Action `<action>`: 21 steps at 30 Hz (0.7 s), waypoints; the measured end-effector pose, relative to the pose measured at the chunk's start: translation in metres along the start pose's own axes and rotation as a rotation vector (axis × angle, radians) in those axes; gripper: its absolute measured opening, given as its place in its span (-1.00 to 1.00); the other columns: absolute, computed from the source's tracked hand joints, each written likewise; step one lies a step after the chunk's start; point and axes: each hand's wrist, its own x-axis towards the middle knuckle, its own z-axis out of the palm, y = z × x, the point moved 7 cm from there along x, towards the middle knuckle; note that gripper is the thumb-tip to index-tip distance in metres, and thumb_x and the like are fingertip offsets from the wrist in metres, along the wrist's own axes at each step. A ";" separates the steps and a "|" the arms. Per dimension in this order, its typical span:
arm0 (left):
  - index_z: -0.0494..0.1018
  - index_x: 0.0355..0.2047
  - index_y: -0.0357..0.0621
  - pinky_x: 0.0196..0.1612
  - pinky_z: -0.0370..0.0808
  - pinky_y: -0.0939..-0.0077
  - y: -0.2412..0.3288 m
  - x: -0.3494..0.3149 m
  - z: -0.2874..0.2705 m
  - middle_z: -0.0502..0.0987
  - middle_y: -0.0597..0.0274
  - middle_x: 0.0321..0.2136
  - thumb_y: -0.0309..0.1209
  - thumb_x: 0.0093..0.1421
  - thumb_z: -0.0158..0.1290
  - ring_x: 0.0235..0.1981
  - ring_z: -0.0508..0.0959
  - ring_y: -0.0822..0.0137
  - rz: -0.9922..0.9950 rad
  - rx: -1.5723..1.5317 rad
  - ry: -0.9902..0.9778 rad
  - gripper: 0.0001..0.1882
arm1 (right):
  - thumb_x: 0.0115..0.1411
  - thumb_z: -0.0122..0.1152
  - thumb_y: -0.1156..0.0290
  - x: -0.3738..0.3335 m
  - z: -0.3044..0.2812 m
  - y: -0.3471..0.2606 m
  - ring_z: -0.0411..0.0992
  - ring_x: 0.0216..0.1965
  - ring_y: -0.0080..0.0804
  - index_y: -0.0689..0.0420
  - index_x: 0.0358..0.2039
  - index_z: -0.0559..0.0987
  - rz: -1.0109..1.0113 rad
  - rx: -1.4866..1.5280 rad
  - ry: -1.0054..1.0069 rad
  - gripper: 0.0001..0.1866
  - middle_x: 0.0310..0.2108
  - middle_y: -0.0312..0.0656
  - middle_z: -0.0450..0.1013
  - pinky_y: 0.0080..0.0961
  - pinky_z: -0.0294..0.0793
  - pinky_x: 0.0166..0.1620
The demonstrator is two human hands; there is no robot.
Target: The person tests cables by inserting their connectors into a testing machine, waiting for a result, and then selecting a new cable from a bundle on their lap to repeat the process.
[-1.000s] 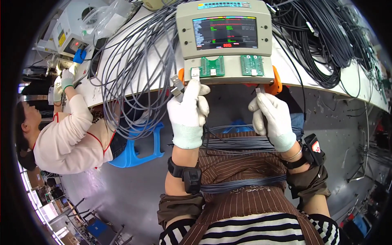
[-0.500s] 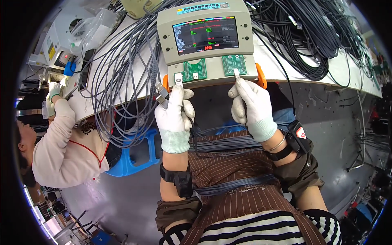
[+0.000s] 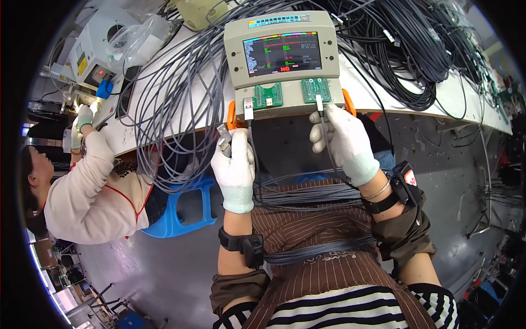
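A beige cable tester [image 3: 282,57] with a lit screen stands at the table edge, two green circuit boards [image 3: 269,94] [image 3: 315,91] on its front. One USB plug [image 3: 249,112] sits at the left board's side, its cable hanging down. Another white-tipped plug [image 3: 319,104] is at the right board's lower edge. My left hand [image 3: 234,164], white-gloved, is closed around loose grey USB plugs [image 3: 224,140], just below the tester. Beside the right plug, my gloved right hand [image 3: 348,137] has thumb and fingers apart, the dark cable passing in front of its fingers without being pinched.
Grey cables [image 3: 175,109] loop over the white table [image 3: 129,129] at left; dark coils [image 3: 405,49] pile up at right. Orange handles [image 3: 349,102] flank the tester. A bundle of cables [image 3: 323,252] crosses my lap. At left, a co-worker [image 3: 98,186] works near a blue stool [image 3: 183,211].
Both hands have drawn back from the plugs at the tester: my left hand moved down, my right hand let go and shifted right. The whole view has shifted slightly.
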 end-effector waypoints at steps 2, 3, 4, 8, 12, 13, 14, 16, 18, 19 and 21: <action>0.40 -0.38 -0.24 -0.76 0.12 0.76 0.007 -0.003 -0.004 0.34 0.39 -0.70 -0.28 0.21 -0.06 -0.81 0.19 0.65 0.068 0.065 0.038 -0.76 | 0.27 -0.16 0.22 -0.001 -0.009 0.000 0.35 -0.64 -0.51 0.29 -0.33 0.43 -0.029 -0.066 0.058 -0.65 -0.60 -0.18 0.39 -0.66 0.37 -0.52; 0.39 -0.38 -0.24 -0.72 0.17 0.74 0.014 -0.004 -0.006 0.37 0.38 -0.65 -0.31 0.20 -0.04 -0.76 0.25 0.64 0.129 0.132 0.073 -0.79 | 0.27 -0.16 0.22 -0.002 -0.012 0.000 0.35 -0.64 -0.51 0.29 -0.33 0.43 -0.031 -0.066 0.055 -0.65 -0.60 -0.18 0.39 -0.66 0.37 -0.52; 0.38 -0.39 -0.23 -0.69 0.23 0.73 0.021 -0.004 -0.007 0.40 0.38 -0.61 -0.34 0.19 -0.03 -0.71 0.30 0.63 0.191 0.200 0.107 -0.81 | 0.27 -0.17 0.23 -0.003 -0.015 -0.002 0.35 -0.62 -0.50 0.30 -0.33 0.43 -0.049 -0.092 0.044 -0.65 -0.58 -0.17 0.40 -0.66 0.38 -0.50; 0.36 -0.42 -0.23 -0.61 0.38 0.59 0.063 0.005 0.010 0.53 0.24 -0.42 -0.33 0.14 0.02 -0.66 0.45 0.47 0.497 0.419 0.051 -0.80 | 0.27 -0.17 0.24 -0.004 -0.018 -0.005 0.37 -0.58 -0.50 0.32 -0.31 0.42 -0.083 -0.137 0.033 -0.65 -0.55 -0.14 0.41 -0.63 0.39 -0.48; 0.36 -0.16 -0.17 -0.60 0.39 0.46 0.085 0.017 0.045 0.49 0.16 -0.41 -0.31 0.13 0.01 -0.62 0.50 0.27 0.863 1.006 -0.023 -0.70 | 0.27 -0.17 0.25 -0.002 -0.016 -0.003 0.37 -0.59 -0.50 0.33 -0.30 0.41 -0.062 -0.120 0.030 -0.65 -0.56 -0.14 0.41 -0.63 0.40 -0.47; 0.36 -0.28 -0.16 -0.58 0.42 0.45 0.082 0.023 0.047 0.46 0.18 -0.24 -0.27 0.11 0.02 -0.58 0.52 0.23 0.817 1.089 -0.024 -0.75 | 0.27 -0.17 0.25 -0.002 -0.017 -0.001 0.37 -0.59 -0.50 0.33 -0.30 0.41 -0.047 -0.120 0.030 -0.65 -0.56 -0.14 0.41 -0.63 0.40 -0.47; 0.37 -0.40 -0.16 -0.56 0.45 0.43 0.079 0.028 0.048 0.44 0.20 -0.08 -0.24 0.09 0.03 -0.55 0.54 0.19 0.769 1.171 -0.026 -0.76 | 0.27 -0.17 0.26 -0.002 -0.018 0.000 0.37 -0.59 -0.50 0.33 -0.30 0.41 -0.031 -0.119 0.029 -0.66 -0.56 -0.13 0.40 -0.62 0.40 -0.47; 0.34 -0.26 -0.15 -0.52 0.45 0.39 0.079 0.033 0.049 0.46 0.12 -0.19 -0.23 0.12 -0.01 -0.52 0.53 0.15 0.705 1.192 -0.051 -0.72 | 0.27 -0.17 0.26 -0.001 -0.017 -0.002 0.37 -0.60 -0.50 0.33 -0.30 0.41 -0.031 -0.112 0.016 -0.66 -0.56 -0.13 0.40 -0.62 0.40 -0.47; 0.30 0.02 -0.13 -0.44 0.43 0.31 0.076 0.038 0.049 0.51 -0.04 -0.41 -0.22 0.17 -0.07 -0.46 0.52 0.07 0.572 1.235 -0.094 -0.57 | 0.27 -0.17 0.27 -0.002 -0.014 -0.002 0.37 -0.60 -0.49 0.33 -0.31 0.42 -0.030 -0.098 -0.016 -0.66 -0.57 -0.13 0.40 -0.62 0.40 -0.47; 0.30 0.02 -0.13 -0.44 0.43 0.31 0.076 0.038 0.050 0.51 -0.04 -0.41 -0.22 0.17 -0.07 -0.46 0.52 0.07 0.569 1.235 -0.097 -0.57 | 0.27 -0.17 0.27 -0.001 -0.014 -0.002 0.37 -0.60 -0.49 0.33 -0.31 0.42 -0.027 -0.098 -0.014 -0.66 -0.57 -0.13 0.40 -0.62 0.40 -0.47; 0.29 0.02 -0.16 -0.45 0.44 0.33 0.076 0.037 0.053 0.52 0.03 -0.43 -0.24 0.18 -0.07 -0.50 0.53 0.12 0.564 1.280 -0.115 -0.57 | 0.28 -0.17 0.27 0.000 -0.014 0.000 0.37 -0.60 -0.49 0.33 -0.30 0.42 -0.021 -0.119 -0.010 -0.66 -0.57 -0.12 0.40 -0.62 0.41 -0.47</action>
